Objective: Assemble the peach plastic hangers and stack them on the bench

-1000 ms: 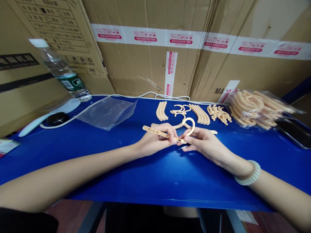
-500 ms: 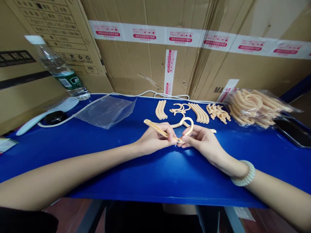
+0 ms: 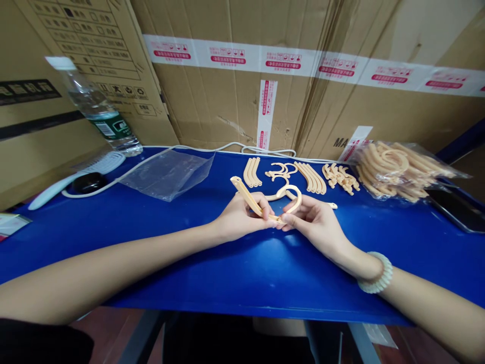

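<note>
My left hand (image 3: pixel 246 217) is closed around a beige plastic hanger arm (image 3: pixel 248 198), whose free end with a small hole points up and left. A beige hanger hook (image 3: pixel 297 198) is pinched in the fingers of my right hand (image 3: pixel 316 220), its curve standing upward. Between my fingertips the arm's lower end meets the base of the hook; fingers hide whether they are joined. Just behind my hands another beige hanger (image 3: pixel 333 206) lies on the blue table (image 3: pixel 227 273), partly covered by them.
Behind lie short arms (image 3: pixel 252 172), loose hooks (image 3: pixel 282 169), longer arms (image 3: pixel 310 177) and small curved pieces (image 3: pixel 341 177). Bagged parts (image 3: pixel 397 169) and a phone (image 3: pixel 460 207) are right. Left are a plastic bag (image 3: pixel 168 174), hairbrush (image 3: pixel 76 177), mouse (image 3: pixel 89 183) and water bottle (image 3: pixel 102 114).
The free end of the hanger arm has swung up and slightly right, turning its side toward me. Both hands stay in nearly the same place, the hook still in my right.
</note>
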A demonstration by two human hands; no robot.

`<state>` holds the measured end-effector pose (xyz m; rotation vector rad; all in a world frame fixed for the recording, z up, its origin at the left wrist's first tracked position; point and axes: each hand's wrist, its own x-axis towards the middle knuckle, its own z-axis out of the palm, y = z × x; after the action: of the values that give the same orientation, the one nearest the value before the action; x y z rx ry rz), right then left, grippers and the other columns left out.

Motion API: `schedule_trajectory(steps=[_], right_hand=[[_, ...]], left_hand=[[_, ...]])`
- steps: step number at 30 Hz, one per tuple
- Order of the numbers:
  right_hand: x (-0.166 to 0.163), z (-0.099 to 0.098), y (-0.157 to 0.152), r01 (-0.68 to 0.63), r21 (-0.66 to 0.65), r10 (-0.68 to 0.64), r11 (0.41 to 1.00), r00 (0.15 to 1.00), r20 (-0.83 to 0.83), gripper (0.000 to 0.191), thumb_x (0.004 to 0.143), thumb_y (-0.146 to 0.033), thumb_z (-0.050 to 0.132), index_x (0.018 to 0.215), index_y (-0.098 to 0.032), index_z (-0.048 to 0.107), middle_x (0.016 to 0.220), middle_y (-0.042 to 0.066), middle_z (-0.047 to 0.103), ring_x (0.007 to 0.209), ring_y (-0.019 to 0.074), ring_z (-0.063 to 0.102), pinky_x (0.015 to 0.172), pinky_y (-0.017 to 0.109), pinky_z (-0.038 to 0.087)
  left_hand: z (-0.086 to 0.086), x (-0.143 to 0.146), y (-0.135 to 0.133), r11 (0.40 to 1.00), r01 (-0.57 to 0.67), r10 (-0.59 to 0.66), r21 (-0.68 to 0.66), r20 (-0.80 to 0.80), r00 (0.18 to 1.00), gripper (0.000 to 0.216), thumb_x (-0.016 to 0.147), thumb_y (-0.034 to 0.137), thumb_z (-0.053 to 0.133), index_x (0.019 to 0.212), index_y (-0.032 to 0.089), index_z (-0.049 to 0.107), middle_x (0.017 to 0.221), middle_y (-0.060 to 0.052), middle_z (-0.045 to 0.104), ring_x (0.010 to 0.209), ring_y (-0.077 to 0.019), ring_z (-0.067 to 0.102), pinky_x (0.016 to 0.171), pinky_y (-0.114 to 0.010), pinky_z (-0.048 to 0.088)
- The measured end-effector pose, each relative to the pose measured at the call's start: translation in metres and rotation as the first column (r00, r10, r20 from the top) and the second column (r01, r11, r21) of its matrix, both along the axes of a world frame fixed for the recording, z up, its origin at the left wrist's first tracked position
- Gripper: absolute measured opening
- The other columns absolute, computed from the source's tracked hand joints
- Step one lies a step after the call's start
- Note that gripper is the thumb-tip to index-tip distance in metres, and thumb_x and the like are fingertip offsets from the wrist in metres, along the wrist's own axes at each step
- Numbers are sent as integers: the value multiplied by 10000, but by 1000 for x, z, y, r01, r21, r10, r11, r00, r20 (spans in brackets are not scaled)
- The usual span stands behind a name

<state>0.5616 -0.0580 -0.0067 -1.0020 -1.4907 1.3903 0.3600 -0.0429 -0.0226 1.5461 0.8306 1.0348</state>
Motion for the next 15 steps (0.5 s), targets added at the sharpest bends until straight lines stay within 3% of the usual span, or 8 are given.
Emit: schedule_trajectory(steps=[9, 15], right_hand=[[-2, 0, -1, 14, 36, -14, 999, 1000, -4, 346, 690, -414, 901, 775, -202, 641, 699, 20, 741, 628, 181, 734, 652, 317, 651], [-3, 5, -2, 49, 88, -53, 995, 998, 39, 340, 679, -436, 904, 736, -196, 670, 735, 35, 734, 629, 180, 704, 627, 319, 628]], left_hand=[[1, 1, -2, 994, -62, 69, 84, -76, 995, 283, 665, 267, 849, 612, 166, 590, 600, 11, 633, 593, -121, 614, 571, -222, 455], [1, 2, 0, 997, -71, 71, 5, -21, 997, 300, 657, 291, 862, 672, 161, 592, 641, 1, 656, 613, -133, 630, 590, -235, 480]])
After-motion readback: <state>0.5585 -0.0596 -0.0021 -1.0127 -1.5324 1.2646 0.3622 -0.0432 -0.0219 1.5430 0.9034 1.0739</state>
